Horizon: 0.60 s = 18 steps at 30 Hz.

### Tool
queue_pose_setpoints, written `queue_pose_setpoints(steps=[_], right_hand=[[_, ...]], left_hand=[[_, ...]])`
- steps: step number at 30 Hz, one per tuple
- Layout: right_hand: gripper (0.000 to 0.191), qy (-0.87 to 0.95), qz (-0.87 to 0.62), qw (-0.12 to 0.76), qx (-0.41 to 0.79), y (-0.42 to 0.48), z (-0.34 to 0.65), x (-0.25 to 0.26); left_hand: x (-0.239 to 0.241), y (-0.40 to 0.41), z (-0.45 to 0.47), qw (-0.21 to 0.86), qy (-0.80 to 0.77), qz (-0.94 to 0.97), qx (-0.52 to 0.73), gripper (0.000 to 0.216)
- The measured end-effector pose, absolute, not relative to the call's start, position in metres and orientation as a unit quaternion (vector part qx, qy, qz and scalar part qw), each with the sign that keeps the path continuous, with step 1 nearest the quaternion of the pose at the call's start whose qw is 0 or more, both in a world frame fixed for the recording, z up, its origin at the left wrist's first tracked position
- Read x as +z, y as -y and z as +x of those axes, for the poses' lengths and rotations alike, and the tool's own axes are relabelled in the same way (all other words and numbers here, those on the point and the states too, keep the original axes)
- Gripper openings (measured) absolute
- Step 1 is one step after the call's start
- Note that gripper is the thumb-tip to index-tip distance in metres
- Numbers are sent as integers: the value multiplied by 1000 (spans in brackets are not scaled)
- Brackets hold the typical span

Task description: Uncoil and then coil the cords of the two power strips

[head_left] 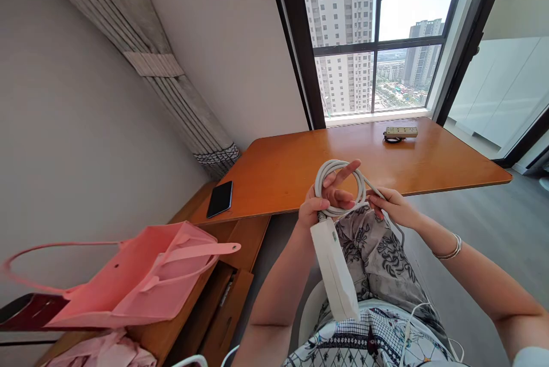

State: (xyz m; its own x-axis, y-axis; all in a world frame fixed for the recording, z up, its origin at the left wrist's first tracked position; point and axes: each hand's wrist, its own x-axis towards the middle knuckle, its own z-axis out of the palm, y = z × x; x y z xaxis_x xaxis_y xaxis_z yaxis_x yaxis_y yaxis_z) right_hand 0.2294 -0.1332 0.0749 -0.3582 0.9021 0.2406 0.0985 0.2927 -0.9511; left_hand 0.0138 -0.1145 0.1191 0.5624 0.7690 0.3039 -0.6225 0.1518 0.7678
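A loop of pale grey-white cable (pixel 319 179) hangs around the fingers of my left hand (pixel 312 210), whose thumb presses on the coil. A long white plastic block (pixel 335 270), like a power strip or adapter, hangs from the cable just below this hand, tilted over my lap. Any sockets on it are hidden. My right hand (pixel 393 208), a little to the right, pinches the cable's running length between thumb and fingers. From there the loose end drops down beside my leg, and its tip is hidden.
Ahead stands a brown wooden table (pixel 283 167) with a phone (pixel 220 199) at its left edge. A beige power strip (pixel 405 132) lies near the window. To the left, a pink bag (pixel 141 275) rests on a wooden cabinet (pixel 223 298) above pink cloth (pixel 103 351).
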Motion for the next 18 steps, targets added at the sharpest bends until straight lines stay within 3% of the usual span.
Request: queue_pose_setpoints(steps=[5,10,14,18], right_hand=[[36,773,-419,344,329,152,222,42],[45,845,-458,202,186,165,235,21],[52,863,-471,167,79,172,246,23],[38,888,-428,161,-58,178,253,53]], left_hand=[[125,120,14,701,-99,468,529,42],[132,117,6,657,-95,457,592,36],[133,108,7,613,-121,480,616,39],[121,103,14,555,-143,572,587,35]])
